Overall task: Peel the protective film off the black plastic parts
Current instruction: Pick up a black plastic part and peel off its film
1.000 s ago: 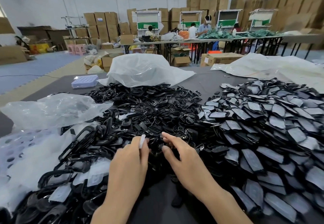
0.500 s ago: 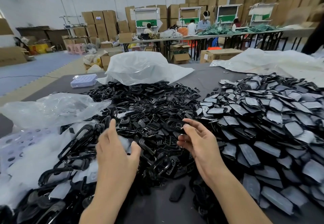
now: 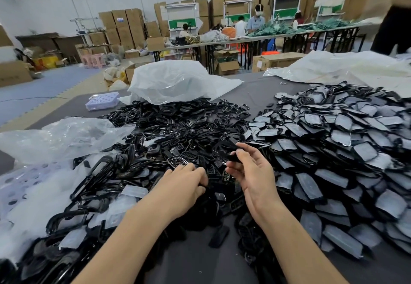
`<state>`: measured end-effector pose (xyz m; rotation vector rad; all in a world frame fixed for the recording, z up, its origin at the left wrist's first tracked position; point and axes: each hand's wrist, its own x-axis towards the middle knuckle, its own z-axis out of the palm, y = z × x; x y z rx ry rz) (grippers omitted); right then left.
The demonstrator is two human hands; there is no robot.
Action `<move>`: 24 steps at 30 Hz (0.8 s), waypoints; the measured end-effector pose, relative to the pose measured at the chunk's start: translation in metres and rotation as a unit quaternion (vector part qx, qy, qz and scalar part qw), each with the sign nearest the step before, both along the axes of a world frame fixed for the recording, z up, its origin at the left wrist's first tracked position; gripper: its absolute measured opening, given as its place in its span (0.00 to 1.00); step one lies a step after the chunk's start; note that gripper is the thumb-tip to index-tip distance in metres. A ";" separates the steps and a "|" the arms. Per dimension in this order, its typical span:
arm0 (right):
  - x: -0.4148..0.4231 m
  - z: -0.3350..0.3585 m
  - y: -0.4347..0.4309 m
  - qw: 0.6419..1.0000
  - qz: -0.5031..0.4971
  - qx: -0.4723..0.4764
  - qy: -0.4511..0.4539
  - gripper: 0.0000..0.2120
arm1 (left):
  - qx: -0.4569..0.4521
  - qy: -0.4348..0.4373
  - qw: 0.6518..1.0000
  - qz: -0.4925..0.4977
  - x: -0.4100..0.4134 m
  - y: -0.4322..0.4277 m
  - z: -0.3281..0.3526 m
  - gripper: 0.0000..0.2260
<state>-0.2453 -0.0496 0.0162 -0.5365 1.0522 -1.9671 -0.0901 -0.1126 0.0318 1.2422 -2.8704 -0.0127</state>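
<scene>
A heap of bare black plastic parts (image 3: 178,128) fills the middle of the grey table (image 3: 255,92). To the right lies a second heap of black parts with greyish film (image 3: 338,137) on them. My right hand (image 3: 253,174) is raised over the middle heap, palm toward me, and pinches a thin black part (image 3: 226,150) between thumb and fingertips. My left hand (image 3: 182,186) is knuckles up, with its fingers curled down into the heap round a dark piece whose shape is hidden. Peeled film pieces (image 3: 124,206) lie among black frames at the left.
A crumpled clear bag (image 3: 66,137) lies at the left and a white bag (image 3: 178,83) behind the heap. A lilac tray (image 3: 102,103) sits at the far left edge. One loose black part (image 3: 219,237) lies on the table between my forearms. People work at tables beyond.
My left hand has moved right and down into the heap and curled its fingers. My right hand has turned palm toward me and now pinches a black part. The camera has tilted slightly.
</scene>
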 end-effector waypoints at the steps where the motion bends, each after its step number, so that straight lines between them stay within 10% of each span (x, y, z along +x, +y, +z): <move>1: 0.000 0.000 0.000 1.000 -0.001 0.000 0.002 0.07 | -0.009 0.018 1.000 -0.006 0.000 -0.001 -0.001 0.06; 4: 0.000 -0.001 -0.001 1.000 -0.007 0.000 0.013 0.07 | 0.070 0.242 0.967 0.039 0.004 0.003 -0.008 0.03; 7: 0.000 -0.003 -0.002 0.999 -0.018 0.002 0.037 0.08 | 0.188 0.511 0.831 0.109 0.008 0.011 -0.012 0.06; 10: 0.004 -0.006 -0.002 0.998 -0.016 0.006 0.065 0.08 | 0.243 0.581 0.768 0.117 0.011 0.019 -0.017 0.07; 19: 0.008 -0.008 0.002 0.990 0.013 0.014 0.141 0.09 | 0.242 0.603 0.753 0.101 0.014 0.026 -0.015 0.08; 24: 0.017 -0.006 0.004 0.969 0.086 0.013 0.231 0.10 | 0.130 0.576 0.803 0.082 0.012 0.032 -0.013 0.10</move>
